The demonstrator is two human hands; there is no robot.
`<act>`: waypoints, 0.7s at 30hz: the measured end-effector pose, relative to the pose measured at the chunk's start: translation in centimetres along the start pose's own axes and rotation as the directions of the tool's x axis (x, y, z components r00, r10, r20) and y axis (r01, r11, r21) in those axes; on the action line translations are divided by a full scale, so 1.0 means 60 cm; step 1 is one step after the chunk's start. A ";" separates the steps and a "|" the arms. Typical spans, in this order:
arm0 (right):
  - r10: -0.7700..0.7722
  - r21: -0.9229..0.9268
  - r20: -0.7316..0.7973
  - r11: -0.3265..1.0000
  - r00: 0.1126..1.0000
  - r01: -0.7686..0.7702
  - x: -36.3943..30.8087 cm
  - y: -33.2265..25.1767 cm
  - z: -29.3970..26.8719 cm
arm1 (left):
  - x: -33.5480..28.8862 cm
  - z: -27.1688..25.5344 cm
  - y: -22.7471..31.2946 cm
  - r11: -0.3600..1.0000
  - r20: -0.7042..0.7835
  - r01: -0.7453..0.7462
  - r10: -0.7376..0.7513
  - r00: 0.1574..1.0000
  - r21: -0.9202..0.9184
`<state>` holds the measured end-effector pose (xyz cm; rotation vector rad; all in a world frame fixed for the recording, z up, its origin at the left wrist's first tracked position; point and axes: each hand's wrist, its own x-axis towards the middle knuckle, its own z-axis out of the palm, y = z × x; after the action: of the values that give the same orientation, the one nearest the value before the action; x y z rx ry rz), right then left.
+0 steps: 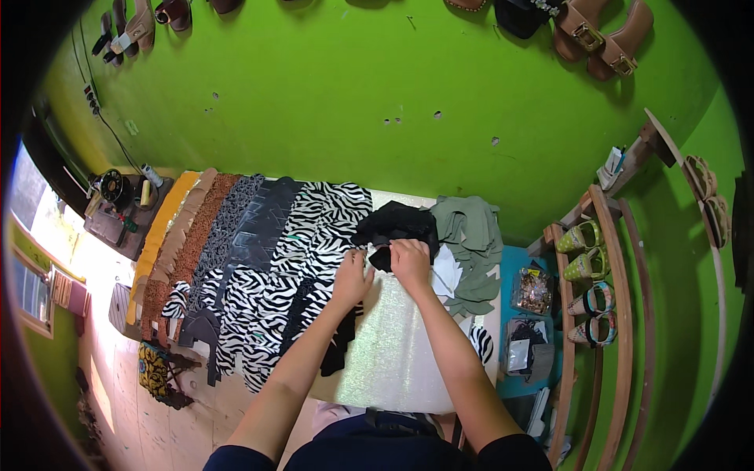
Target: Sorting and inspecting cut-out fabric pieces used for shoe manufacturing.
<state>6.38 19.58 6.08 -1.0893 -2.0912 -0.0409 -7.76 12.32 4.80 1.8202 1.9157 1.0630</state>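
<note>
Both my arms reach over a table [393, 353] with a pale, shiny top. A small black piece of material [381, 260] lies between my hands. My right hand [411, 265] has its fingers closed on the piece's right edge. My left hand [354, 276] is closed beside its left edge, fingertips near a small white bit; what it grips is too small to make out. Just beyond is a crumpled heap of black material [400, 221]. Left of my hands lie overlapping zebra-print pieces [314, 228], and right of them a white piece [446, 271] and grey-green pieces [470, 243].
Farther left lie rows of dark, grey, brown, tan and yellow pieces [169, 224], beside a sewing machine [114, 188]. At right, clear containers [532, 289] stand on a blue surface, next to a wooden rack [616, 314] with sandals [591, 314]. More sandals [601, 39] hang on the green wall.
</note>
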 end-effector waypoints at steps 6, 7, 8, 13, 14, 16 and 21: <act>0.314 0.566 0.597 0.486 0.738 -0.666 0.004 0.017 -0.050 | 0.030 0.007 0.034 0.916 0.035 0.075 -0.067 0.997 -0.393; 0.278 0.636 0.649 0.313 0.708 -0.706 0.002 0.019 -0.059 | 0.031 0.007 0.043 0.890 0.089 0.132 -0.104 0.991 -0.436; 0.278 0.637 0.649 0.311 0.708 -0.705 0.000 0.022 -0.070 | 0.030 0.007 0.051 0.860 0.144 0.190 -0.137 0.980 -0.473; 0.247 0.601 0.760 0.082 0.601 -0.795 -0.030 0.064 -0.102 | 0.005 0.025 0.065 0.799 0.271 0.224 -0.080 0.959 -0.558; 0.276 0.608 0.746 0.087 0.606 -0.789 -0.038 0.075 -0.107 | 0.000 0.026 0.070 0.855 0.287 0.236 -0.108 0.952 -0.461; 0.382 0.625 0.696 0.094 0.608 -0.775 -0.040 0.079 -0.127 | -0.012 0.019 0.076 0.888 0.216 0.217 -0.137 0.967 -0.406; 0.542 0.340 0.433 0.641 0.720 -0.688 -0.066 0.124 -0.120 | -0.020 0.010 0.096 0.983 -0.065 -0.095 0.086 0.994 -0.155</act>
<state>17.45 19.02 6.44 -1.4943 -1.6882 0.9992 -2.92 10.94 7.96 1.8207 1.7393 1.2728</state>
